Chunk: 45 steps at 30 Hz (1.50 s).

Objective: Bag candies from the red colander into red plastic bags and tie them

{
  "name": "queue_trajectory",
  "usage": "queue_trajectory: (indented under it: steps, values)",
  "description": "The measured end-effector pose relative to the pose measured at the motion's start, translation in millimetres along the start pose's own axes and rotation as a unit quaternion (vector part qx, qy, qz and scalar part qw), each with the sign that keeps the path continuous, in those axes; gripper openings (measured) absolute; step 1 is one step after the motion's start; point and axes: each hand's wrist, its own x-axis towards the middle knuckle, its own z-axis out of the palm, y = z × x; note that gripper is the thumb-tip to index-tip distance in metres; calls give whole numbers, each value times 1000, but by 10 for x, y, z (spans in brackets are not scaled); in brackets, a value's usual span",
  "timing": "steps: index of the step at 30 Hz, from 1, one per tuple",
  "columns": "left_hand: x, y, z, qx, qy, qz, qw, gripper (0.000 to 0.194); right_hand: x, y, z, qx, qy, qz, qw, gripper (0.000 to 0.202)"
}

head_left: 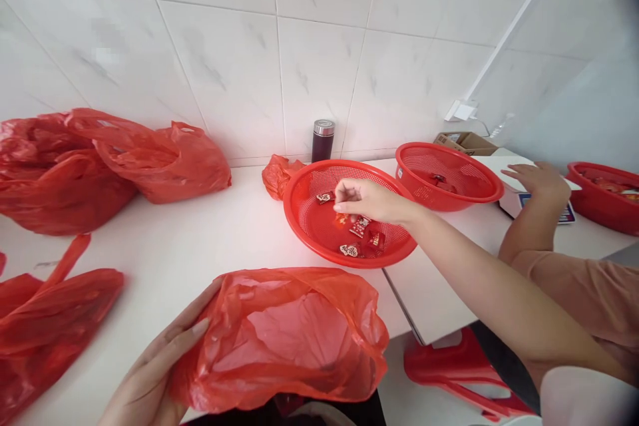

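Note:
My left hand grips the left side of a thin red plastic bag. The bag's mouth is spread wide and faces up. Over a round red plastic basket, my right hand has its fingers curled together in a pinch; whether anything is between them I cannot make out. Several small wrapped pieces lie loose in this basket, among them a red packet just under my fingers and a packet with a pale label near the front rim.
Filled red bags stand at the left. A dark flask and a crumpled red bag are behind the basket. To the right are a second basket, a co-worker's hand over a scale, another basket and a red stool.

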Motion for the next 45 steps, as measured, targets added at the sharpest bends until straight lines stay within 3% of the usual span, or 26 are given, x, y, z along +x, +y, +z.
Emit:
queue_trajectory:
  steps: [3,5,7,9,13,14,17,19,23,28,30,35,40,45]
  values:
    - [-15,8,175,-10,20,0,1000,68,-193,-545,457,66,-58,-70,994,15]
    - [-26,28,274,-7,18,3,1000,67,-276,-738,755,-28,-106,-76,991,6]
    - [-34,49,332,-8,23,4,1000,67,-279,-758,914,-118,-119,-63,984,7]
    - [-41,59,347,-6,33,10,999,68,-203,-639,887,-147,-80,-51,985,12]
    - [-57,44,329,0,33,32,999,73,32,-140,491,-239,45,19,970,31]
    - [-63,38,327,0,32,36,999,74,76,17,387,-291,37,75,953,47]
    - [-73,26,332,-1,37,43,998,78,131,479,181,-377,-66,282,880,106]
    - [-68,23,340,-3,38,47,998,80,124,715,129,-374,-122,340,854,115]
    - [-35,20,366,-4,28,50,998,80,119,906,161,-348,-169,271,881,98]
    - [-13,9,384,8,45,44,998,78,201,863,283,-355,-208,226,883,42]
    - [-7,-1,360,5,49,43,998,76,236,845,289,-338,-226,209,889,30]
    - [17,-36,253,7,49,46,998,75,274,786,238,-303,-275,198,890,41]
    - [0,-43,312,5,57,48,997,73,270,685,341,-342,-258,236,872,56]
    - [-39,-26,420,0,62,76,995,71,297,741,295,-296,-265,256,881,44]
